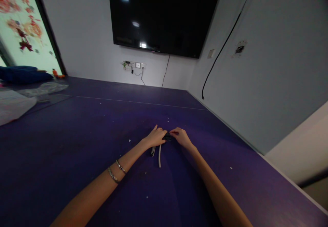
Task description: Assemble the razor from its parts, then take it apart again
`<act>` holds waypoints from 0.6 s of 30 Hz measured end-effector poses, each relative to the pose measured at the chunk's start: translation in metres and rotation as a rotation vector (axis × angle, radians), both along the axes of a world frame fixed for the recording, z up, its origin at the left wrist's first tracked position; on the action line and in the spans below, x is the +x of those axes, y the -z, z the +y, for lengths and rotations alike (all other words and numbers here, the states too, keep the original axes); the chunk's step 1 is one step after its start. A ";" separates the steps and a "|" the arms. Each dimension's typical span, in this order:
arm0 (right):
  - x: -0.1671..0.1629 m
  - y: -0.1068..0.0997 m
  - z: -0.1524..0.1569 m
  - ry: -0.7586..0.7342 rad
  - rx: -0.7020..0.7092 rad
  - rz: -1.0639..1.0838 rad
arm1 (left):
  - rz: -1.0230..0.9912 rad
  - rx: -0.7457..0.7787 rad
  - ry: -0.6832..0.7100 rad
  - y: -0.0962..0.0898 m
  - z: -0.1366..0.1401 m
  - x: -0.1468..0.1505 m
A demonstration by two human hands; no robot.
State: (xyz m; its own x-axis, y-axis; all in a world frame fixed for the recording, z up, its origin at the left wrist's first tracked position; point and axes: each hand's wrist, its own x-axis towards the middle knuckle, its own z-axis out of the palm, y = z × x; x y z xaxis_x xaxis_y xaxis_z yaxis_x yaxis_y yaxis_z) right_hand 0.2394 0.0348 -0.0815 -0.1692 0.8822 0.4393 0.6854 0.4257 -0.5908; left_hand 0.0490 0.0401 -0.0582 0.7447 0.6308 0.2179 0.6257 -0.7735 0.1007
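Note:
Over the middle of the purple surface, my left hand [155,137] is closed round the left part of a small black object [167,137], whose kind is too small to tell. My right hand [180,136] comes in from the other side, its thumb and fingers pinched together at the object's right end; what lies between those fingertips is hidden. A pale, cord-like strip [160,156] runs toward me from under my left hand. Beside it are shorter pale and dark strips [153,151], partly covered by that hand.
A large television [164,18] hangs on the far wall above sockets [137,65] with thin wires. One thick black cable [222,47] dangles along the right wall. At left lie clear plastic sheeting [15,105] and dark blue fabric [24,75]. Small white scraps dot the purple surface [89,145].

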 end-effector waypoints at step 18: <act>0.016 0.026 0.000 0.356 0.074 -0.304 | -0.155 0.019 -0.347 -0.067 -0.011 -0.017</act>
